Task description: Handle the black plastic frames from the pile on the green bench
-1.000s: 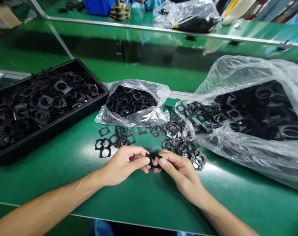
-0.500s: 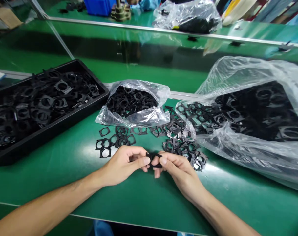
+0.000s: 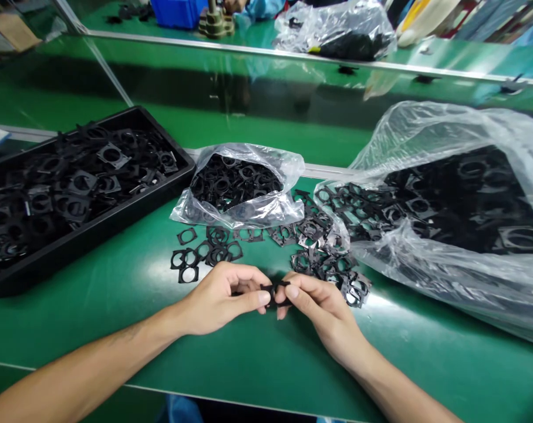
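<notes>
Between my two hands, above the front of the green table, is a small black plastic part (image 3: 275,293). My left hand (image 3: 229,296) pinches its left side between thumb and fingers. On its right side, the thumb and fingers of my right hand (image 3: 317,302) are closed. The fingers cover much of the part, so I cannot tell whether it is one piece or two fitted together. Loose black ring frames (image 3: 189,274), flat and square with a round hole, lie beyond my left hand. A heap of similar black pieces (image 3: 313,258) lies just beyond my right hand.
A black tray (image 3: 117,226) full of black frames stands at the left. A smaller clear bag (image 3: 288,167) of rings sits at the middle back. A large clear bag (image 3: 425,270) spills parts at the right. Behind a low partition are a blue bin (image 3: 178,13) and another bag (image 3: 337,23).
The black part has tilted and dropped slightly between my fingers. My hands have stayed in nearly the same place, both still gripping it.
</notes>
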`<state>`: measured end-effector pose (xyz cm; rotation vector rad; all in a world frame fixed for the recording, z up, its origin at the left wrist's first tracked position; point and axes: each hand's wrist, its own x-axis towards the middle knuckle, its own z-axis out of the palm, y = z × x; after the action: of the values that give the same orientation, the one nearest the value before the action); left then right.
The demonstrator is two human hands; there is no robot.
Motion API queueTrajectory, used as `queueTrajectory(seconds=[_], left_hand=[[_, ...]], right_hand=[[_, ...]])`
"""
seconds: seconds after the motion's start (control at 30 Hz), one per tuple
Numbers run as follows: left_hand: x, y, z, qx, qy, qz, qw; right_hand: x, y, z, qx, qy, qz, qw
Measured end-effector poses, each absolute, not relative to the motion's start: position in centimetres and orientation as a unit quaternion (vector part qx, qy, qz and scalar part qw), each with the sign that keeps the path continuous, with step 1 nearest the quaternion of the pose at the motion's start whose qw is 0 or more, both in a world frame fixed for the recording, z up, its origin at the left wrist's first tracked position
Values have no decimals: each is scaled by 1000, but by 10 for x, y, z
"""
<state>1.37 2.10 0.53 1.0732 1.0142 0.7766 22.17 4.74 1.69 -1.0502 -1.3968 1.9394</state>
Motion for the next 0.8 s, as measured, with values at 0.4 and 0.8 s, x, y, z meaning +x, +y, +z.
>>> queueTrajectory(seconds=[0.4,0.8], left_hand=[[14,23,9,468,458,350,670],[17,21,6,432,446,396,677]], right_hand=[[221,45,12,-384,-441,758,289],[221,45,13,-412,-429,745,304]])
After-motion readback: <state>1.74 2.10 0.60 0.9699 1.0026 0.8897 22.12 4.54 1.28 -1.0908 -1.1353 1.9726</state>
